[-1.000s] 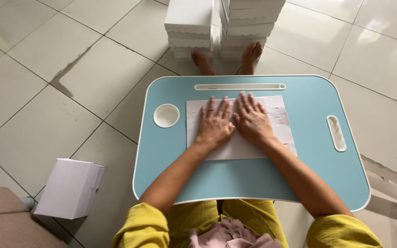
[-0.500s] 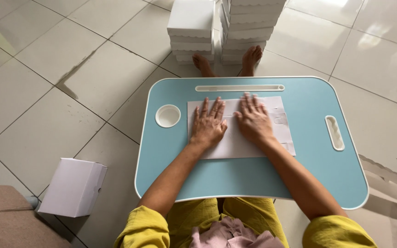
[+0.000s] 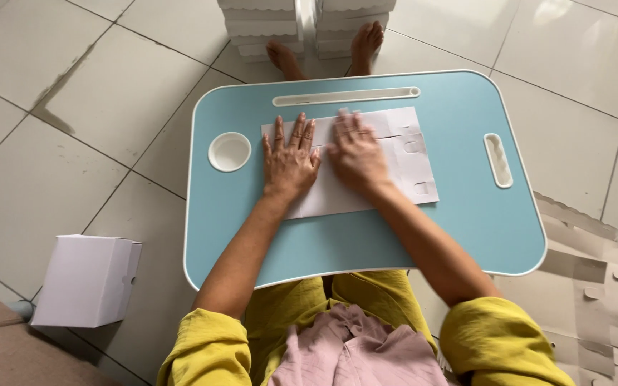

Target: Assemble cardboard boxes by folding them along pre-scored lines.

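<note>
Near, on the blue bench (image 3: 466,229), both hands lie flat and open on a white flat cardboard sheet (image 3: 402,161) in the bench's middle. The left hand (image 3: 290,161) has its fingers (image 3: 296,134) spread; the right hand (image 3: 355,156) presses just beside it. Neither hand grips anything. The sheet could slide or crease crookedly if one palm pushes harder. Farther away, stacked white boxes (image 3: 266,25) stand by the feet; a careless kick may topple them.
</note>
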